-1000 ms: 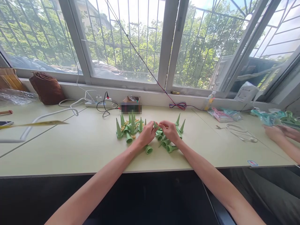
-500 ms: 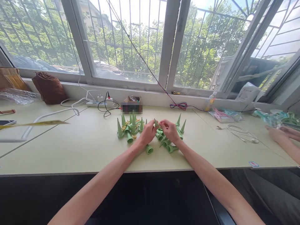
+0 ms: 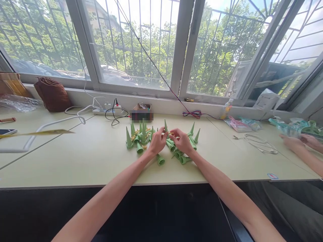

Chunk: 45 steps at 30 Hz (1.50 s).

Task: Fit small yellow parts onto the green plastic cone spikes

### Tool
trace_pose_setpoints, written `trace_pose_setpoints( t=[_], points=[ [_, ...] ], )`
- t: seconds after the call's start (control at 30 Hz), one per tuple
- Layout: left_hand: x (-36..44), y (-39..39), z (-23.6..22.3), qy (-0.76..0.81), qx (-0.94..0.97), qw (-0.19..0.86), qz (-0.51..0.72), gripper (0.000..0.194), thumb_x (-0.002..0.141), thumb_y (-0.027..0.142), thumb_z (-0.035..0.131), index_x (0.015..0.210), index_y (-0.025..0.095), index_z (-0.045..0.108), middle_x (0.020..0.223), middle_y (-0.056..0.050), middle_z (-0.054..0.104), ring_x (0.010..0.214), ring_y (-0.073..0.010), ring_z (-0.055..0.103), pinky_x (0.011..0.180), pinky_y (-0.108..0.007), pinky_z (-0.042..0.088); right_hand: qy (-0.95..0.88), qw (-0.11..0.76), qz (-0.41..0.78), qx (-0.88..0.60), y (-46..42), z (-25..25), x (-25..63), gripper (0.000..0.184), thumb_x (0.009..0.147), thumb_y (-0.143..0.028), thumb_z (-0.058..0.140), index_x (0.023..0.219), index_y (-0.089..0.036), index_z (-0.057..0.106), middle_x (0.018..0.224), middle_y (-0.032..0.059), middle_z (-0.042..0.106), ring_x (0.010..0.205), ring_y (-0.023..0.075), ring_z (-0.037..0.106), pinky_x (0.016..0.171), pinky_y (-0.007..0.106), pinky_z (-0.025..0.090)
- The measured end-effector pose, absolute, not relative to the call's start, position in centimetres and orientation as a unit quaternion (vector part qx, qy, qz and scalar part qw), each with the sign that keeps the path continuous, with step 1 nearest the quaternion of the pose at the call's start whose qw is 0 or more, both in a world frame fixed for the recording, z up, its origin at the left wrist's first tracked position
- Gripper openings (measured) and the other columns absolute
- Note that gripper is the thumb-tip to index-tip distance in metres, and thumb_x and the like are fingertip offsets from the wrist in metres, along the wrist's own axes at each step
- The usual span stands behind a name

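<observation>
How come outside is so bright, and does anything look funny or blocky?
Head view: daylight glares through the windows, washing out sky; head view: frames lean, perhaps from a wide lens; head view: blocky squares partly cover a box; head view: the green cone the left hand holds looks soft.

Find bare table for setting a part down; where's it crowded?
Free: table between the white tube and the green cones; also between the cones and the coiled white cable. Crowded: around the left hand and right hand, among cones and yellow pieces; also along the back, with power strip and box.
</observation>
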<state>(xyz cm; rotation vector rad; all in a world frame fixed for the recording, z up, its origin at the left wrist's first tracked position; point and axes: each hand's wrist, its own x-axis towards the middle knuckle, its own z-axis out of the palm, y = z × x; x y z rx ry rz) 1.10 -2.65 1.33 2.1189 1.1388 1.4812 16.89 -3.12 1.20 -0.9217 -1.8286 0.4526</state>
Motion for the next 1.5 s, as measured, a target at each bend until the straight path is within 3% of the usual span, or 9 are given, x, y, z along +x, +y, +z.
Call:
trace_pose_setpoints(
  t=[0.17,0.37,0.57,0.77,1.0,1.2,1.5],
  points=[
    [0.91,-2.84,1.38,0.398,0.756,0.154,0.496,0.023,0.091,0.03,0.046,0.105,0.016,0.057,0.078,-0.003,0.063,0.046,-0.0082,0.047,0.048,-0.022,0.033,-0.759,0.493,0.188,-0.382,-2.84,0.8,17.03,0.021,0.086,-0.038,0.055,0.095,-0.02,0.058,0.078,0.0023,0.063,0.072,0.0148,0.059,0.058,0.024,0.046],
    [0.81,-3.16,1.33,0.393,0.776,0.131,0.475,0.021,0.087,0.026,0.051,0.104,0.016,0.057,0.055,0.005,0.047,0.043,-0.0083,0.039,0.048,-0.021,0.03,-0.756,0.491,0.196,-0.386,-2.85,0.76,17.19,0.024,0.087,-0.043,0.053,0.085,-0.02,0.057,0.069,-0.0002,0.061,0.062,0.0125,0.053,0.056,0.023,0.041],
    [0.81,-3.56,1.11,0.361,0.808,0.132,0.447,0.029,0.086,0.023,0.051,0.114,0.017,0.056,0.056,0.005,0.049,0.045,-0.0089,0.042,0.049,-0.021,0.034,-0.762,0.471,0.175,-0.408,-2.91,1.06,17.39,0.037,0.089,-0.046,0.045,0.062,-0.021,0.041,0.052,-0.0038,0.045,0.049,0.0106,0.036,0.051,0.024,0.032],
    [0.75,-3.49,1.01,0.354,0.815,0.099,0.449,0.033,0.087,0.024,0.051,0.119,0.016,0.054,0.062,0.002,0.056,0.048,-0.0096,0.046,0.053,-0.022,0.038,-0.767,0.471,0.15,-0.41,-2.79,0.99,17.49,0.039,0.09,-0.046,0.043,0.061,-0.021,0.035,0.052,-0.0049,0.034,0.051,0.0107,0.028,0.05,0.024,0.025],
    [1.07,-3.25,1.04,0.383,0.795,0.101,0.459,0.036,0.088,0.025,0.051,0.123,0.016,0.049,0.088,-0.005,0.066,0.046,-0.0067,0.047,0.052,-0.022,0.039,-0.754,0.487,0.146,-0.417,-2.94,1.26,17.15,0.037,0.091,-0.047,0.044,0.066,-0.02,0.046,0.054,-0.0036,0.045,0.051,0.0111,0.038,0.052,0.024,0.032],
    [1.1,-3.02,1.02,0.401,0.776,0.104,0.476,0.039,0.087,0.026,0.051,0.125,0.016,0.046,0.097,-0.008,0.066,0.045,-0.006,0.049,0.05,-0.021,0.039,-0.745,0.499,0.179,-0.405,-3.03,1.16,17.02,0.028,0.091,-0.046,0.046,0.088,-0.02,0.058,0.071,0.001,0.063,0.06,0.0136,0.057,0.059,0.024,0.043],
    [1.21,-3.26,1.27,0.391,0.778,0.11,0.479,0.034,0.087,0.026,0.052,0.12,0.016,0.049,0.093,-0.007,0.066,0.044,-0.0064,0.048,0.049,-0.021,0.039,-0.736,0.514,0.176,-0.404,-3.03,1.12,16.92,0.027,0.091,-0.044,0.046,0.082,-0.02,0.056,0.071,0.0011,0.061,0.063,0.0148,0.06,0.059,0.025,0.046]
  ],
)
